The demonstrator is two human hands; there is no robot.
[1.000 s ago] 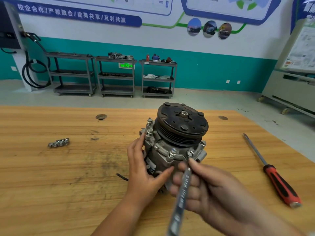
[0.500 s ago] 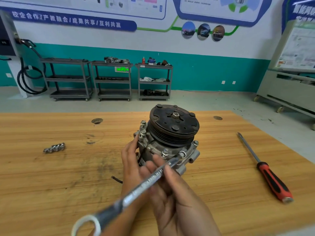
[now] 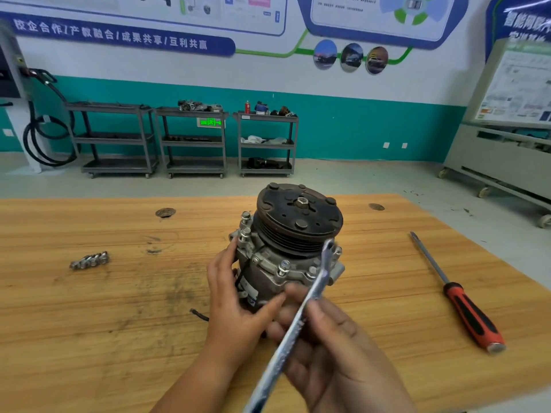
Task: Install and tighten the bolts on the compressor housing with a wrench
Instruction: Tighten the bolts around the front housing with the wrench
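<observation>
Nearest the camera, the right hand had its fingers curled round the shank of the wrench, with the thumb laid on top. The wrench's long axis ran from the bottom edge of the view up and to the right. Its open-end head pointed away from the person and sat at the front right of the compressor, just beside a bolt on the flange. Blur hid whether the head touched that bolt.

The left hand gripped the compressor's left side, fingers wrapped behind the housing and thumb pressed across its front. The compressor stood on the table near the middle, pulley end up. Its axis leaned up and to the right, so the dark clutch plate faced upward. More bolts stood proud of the flange: one at the front and two at the left rear.

A short black wire lay on the table just left of the left hand. To the right, well apart, lay a screwdriver, its red-and-black handle near and its shaft pointing away and slightly left. To the left, well apart, lay a small heap of loose bolts. Farther back, the tabletop had two round holes.

Beyond the table, three grey carts stood along a teal and white wall.
</observation>
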